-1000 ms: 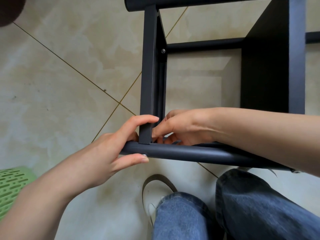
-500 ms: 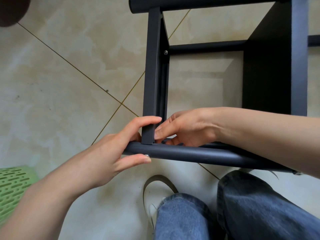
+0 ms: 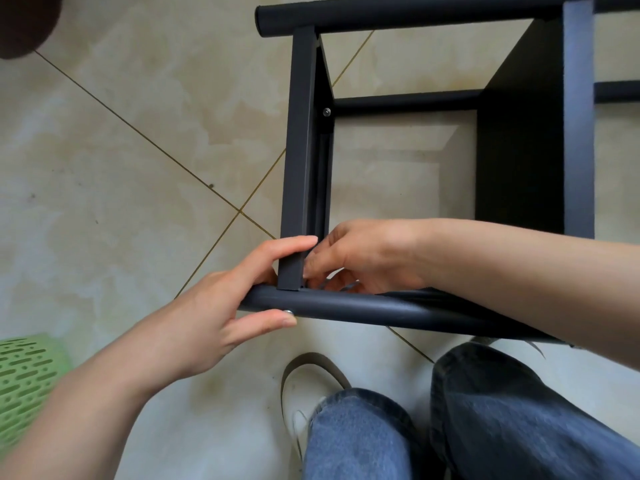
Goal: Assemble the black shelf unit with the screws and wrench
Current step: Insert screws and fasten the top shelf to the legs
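The black shelf unit (image 3: 433,109) lies on the tiled floor (image 3: 121,168), its near round tube (image 3: 381,308) crossing just beyond the person's knees. The left hand (image 3: 207,320) wraps that tube's left end — forefinger over the flat bar (image 3: 299,150), thumb beside a silver screw (image 3: 288,311). The right hand (image 3: 363,254) reaches inside the corner, its grip narrow, fingers curled on something thin and grey — a wrench perhaps, I cannot tell.

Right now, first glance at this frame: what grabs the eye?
Two bare hands meeting at the near corner of the black shelf frame. The left hand grips the round bottom tube beside a silver screw head; the right hand works behind the upright bar. A green perforated basket sits at the lower left edge.
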A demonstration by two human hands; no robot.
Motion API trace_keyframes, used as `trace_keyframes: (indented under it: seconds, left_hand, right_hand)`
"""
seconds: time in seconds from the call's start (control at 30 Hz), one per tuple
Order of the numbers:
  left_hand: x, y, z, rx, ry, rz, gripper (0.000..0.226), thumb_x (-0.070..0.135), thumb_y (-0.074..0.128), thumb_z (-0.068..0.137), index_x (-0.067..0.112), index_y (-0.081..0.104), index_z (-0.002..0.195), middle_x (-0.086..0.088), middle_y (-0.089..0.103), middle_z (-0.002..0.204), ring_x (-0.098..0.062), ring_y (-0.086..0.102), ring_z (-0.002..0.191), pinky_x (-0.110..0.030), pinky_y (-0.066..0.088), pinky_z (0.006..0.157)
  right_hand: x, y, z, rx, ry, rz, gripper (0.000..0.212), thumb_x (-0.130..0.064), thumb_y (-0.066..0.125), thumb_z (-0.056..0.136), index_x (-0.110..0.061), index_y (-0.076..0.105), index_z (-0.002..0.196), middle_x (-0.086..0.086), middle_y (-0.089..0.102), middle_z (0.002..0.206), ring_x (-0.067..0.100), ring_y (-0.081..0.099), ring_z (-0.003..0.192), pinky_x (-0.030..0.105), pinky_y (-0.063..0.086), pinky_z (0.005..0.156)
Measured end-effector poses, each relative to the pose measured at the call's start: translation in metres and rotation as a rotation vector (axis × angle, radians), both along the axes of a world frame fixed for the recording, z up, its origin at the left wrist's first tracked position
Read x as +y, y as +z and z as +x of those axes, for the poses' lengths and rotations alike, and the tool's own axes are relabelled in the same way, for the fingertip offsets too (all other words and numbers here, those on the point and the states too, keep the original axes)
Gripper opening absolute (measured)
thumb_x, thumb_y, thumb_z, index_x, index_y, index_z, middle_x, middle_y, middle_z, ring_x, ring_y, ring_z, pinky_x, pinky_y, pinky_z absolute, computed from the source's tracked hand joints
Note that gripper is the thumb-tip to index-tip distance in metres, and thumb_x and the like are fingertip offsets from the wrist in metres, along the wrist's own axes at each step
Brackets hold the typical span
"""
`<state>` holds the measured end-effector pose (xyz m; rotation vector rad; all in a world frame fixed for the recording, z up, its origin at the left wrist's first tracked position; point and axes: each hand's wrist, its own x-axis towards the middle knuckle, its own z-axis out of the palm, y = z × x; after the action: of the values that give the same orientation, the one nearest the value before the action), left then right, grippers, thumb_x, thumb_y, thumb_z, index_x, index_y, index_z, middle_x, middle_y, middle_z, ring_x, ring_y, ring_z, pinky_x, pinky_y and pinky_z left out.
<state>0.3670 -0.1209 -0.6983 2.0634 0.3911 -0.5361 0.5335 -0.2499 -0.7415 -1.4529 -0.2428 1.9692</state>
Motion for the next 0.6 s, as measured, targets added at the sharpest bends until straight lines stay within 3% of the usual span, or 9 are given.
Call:
trace_keyframes:
  seconds: [0.17,0.27,0.33,0.43,0.53,0.6]
  left_hand:
    - [0.002,-0.001,0.001,-0.005,0.017,-0.045,0.07,0.041,0.067,0.083,0.065,0.033,0.139,0.02,0.066,0.116,-0.015,0.064,0.104,-0.02,0.047,0.094]
    - [0.003,0.001,0.003,-0.042,0.042,-0.064,0.068,0.042,0.075,0.084,0.067,0.039,0.135,0.027,0.056,0.108,-0.012,0.061,0.087,-0.012,0.046,0.081]
    - [0.002,0.001,0.003,-0.068,0.075,-0.063,0.069,0.04,0.075,0.079,0.066,0.042,0.134,0.018,0.054,0.105,-0.007,0.057,0.078,-0.008,0.042,0.077]
    - [-0.002,0.002,0.0,-0.096,0.126,-0.044,0.074,0.028,0.077,0.081,0.067,0.044,0.133,0.0,0.052,0.099,-0.004,0.053,0.074,-0.007,0.041,0.076]
    - [-0.01,0.001,-0.006,-0.135,0.184,0.014,0.083,0.027,0.078,0.082,0.07,0.034,0.137,0.011,0.054,0.105,-0.003,0.053,0.076,-0.011,0.041,0.079]
    - [-0.017,-0.001,-0.013,-0.133,0.313,0.012,0.093,0.031,0.08,0.079,0.073,0.023,0.139,0.016,0.06,0.113,-0.005,0.059,0.089,-0.02,0.044,0.091]
  right_hand:
    - [-0.012,0.01,0.002,-0.111,-0.002,0.096,0.021,-0.016,0.059,0.096,-0.018,0.071,0.078,0.002,0.069,0.081,0.017,0.059,0.075,0.027,0.047,0.07]
    - [-0.026,0.017,0.005,-0.144,0.028,0.149,0.014,-0.019,0.063,0.094,-0.022,0.076,0.091,0.001,0.07,0.089,0.016,0.06,0.082,0.029,0.046,0.077]
    - [-0.035,0.022,0.004,-0.255,0.06,0.184,0.015,-0.021,0.063,0.094,-0.026,0.077,0.095,-0.005,0.072,0.091,0.011,0.061,0.083,0.024,0.044,0.079]
    - [-0.045,0.034,0.004,-0.51,0.17,0.237,0.013,-0.03,0.062,0.093,-0.034,0.075,0.096,-0.022,0.07,0.08,-0.008,0.06,0.075,0.014,0.04,0.075]
    - [-0.06,0.047,0.004,-0.678,0.26,0.276,0.019,-0.03,0.06,0.094,-0.033,0.071,0.109,-0.021,0.067,0.087,-0.007,0.061,0.08,0.007,0.043,0.067]
    - [-0.071,0.054,0.003,-0.766,0.31,0.277,0.024,-0.029,0.058,0.096,-0.029,0.069,0.117,-0.014,0.07,0.099,0.0,0.064,0.087,0.008,0.048,0.072]
